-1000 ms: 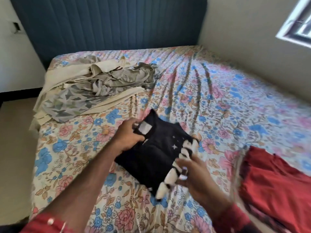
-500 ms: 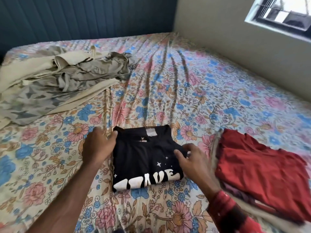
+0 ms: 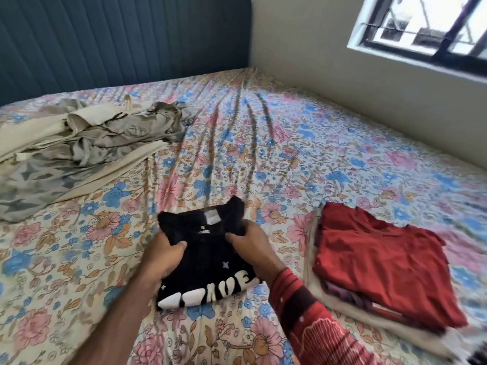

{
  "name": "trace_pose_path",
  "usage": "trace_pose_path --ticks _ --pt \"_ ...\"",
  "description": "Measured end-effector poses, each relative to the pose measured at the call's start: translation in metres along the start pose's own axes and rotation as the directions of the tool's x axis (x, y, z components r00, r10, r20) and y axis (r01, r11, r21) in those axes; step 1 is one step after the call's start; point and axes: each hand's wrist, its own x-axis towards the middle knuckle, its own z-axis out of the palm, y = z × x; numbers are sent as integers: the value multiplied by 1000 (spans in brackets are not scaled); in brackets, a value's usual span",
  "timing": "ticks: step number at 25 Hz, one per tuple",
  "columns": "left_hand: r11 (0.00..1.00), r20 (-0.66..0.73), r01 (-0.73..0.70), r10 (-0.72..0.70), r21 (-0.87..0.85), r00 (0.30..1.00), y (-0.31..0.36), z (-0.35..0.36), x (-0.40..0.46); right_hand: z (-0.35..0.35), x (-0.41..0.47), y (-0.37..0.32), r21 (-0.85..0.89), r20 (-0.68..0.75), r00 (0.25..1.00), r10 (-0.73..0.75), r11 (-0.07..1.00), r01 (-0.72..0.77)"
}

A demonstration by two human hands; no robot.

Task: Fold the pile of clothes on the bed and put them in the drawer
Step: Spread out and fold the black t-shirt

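Both hands are clamped on the black T-shirt point(image 3: 208, 262), the left hand point(image 3: 164, 255) gripping its upper left part with the thumb on top, the right hand point(image 3: 251, 242) pinching the collar end just across from it. Between them the fabric bunches up off the floral bedsheet point(image 3: 263, 154), while the printed white lettering nearer the person lies flat.

It looks like the last fold, top half over the bottom. To do it well I'd bring both hands toward the lettering together, keeping the edges level so the packet stays square, then press it flat.

Both forearms reach forward from below, the right in a red patterned sleeve point(image 3: 311, 320), the left bare, wrists angled inward.

Just to the right of the right hand sits the folded stack point(image 3: 342, 299) with a red garment point(image 3: 382, 264) on top. Well beyond the left hand lies the unfolded beige and grey pile point(image 3: 87, 143). No drawer shows.
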Motion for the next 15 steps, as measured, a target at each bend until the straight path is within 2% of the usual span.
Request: trace_pose_path --ticks 3,7,10,15 --pt "991 -79 -107 101 -86 992 22 6 -16 -22 -16 -4 167 -23 997 -71 983 74" --pt "894 -65 -301 297 -332 953 68 33 -40 -97 -38 10 162 -245 960 -134 971 177" --pt "831 29 -351 402 -432 915 116 75 -59 -175 -62 19 114 -375 917 -139 974 194" --pt "757 179 -377 537 -534 824 179 154 -89 -283 -92 45 113 -585 810 -47 984 139"
